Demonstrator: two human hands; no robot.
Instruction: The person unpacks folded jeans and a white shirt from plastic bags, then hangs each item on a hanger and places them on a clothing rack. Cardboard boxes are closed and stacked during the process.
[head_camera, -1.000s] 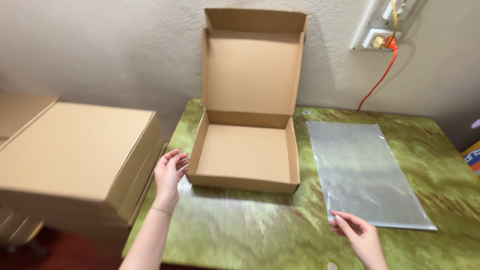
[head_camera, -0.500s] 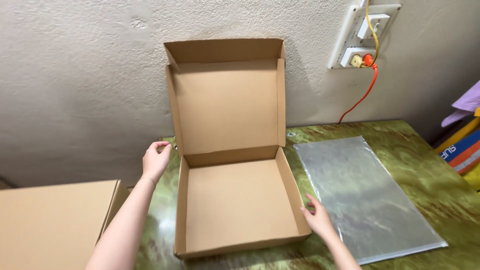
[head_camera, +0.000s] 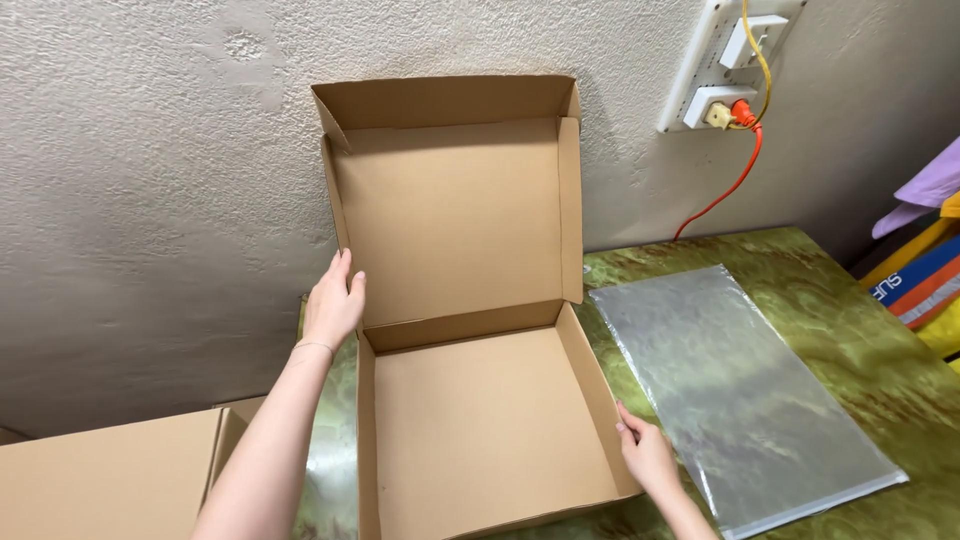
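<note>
An open brown cardboard box (head_camera: 480, 430) stands on the green marbled table (head_camera: 830, 300), its lid (head_camera: 450, 210) raised upright against the wall. My left hand (head_camera: 332, 300) presses flat against the lid's left side flap, fingers pointing up. My right hand (head_camera: 648, 458) rests on the outside of the box's right wall near the front corner. The box is empty inside.
A clear plastic bag (head_camera: 740, 390) lies flat on the table right of the box. Closed cardboard boxes (head_camera: 110, 485) are stacked at the lower left. A wall socket (head_camera: 725, 65) with an orange cable is above; colourful items (head_camera: 925, 270) sit at the right edge.
The view has moved closer to the box. My left hand rose from beside the box base to the lid's left flap; my right hand moved from the plastic bag to the box's right wall.
</note>
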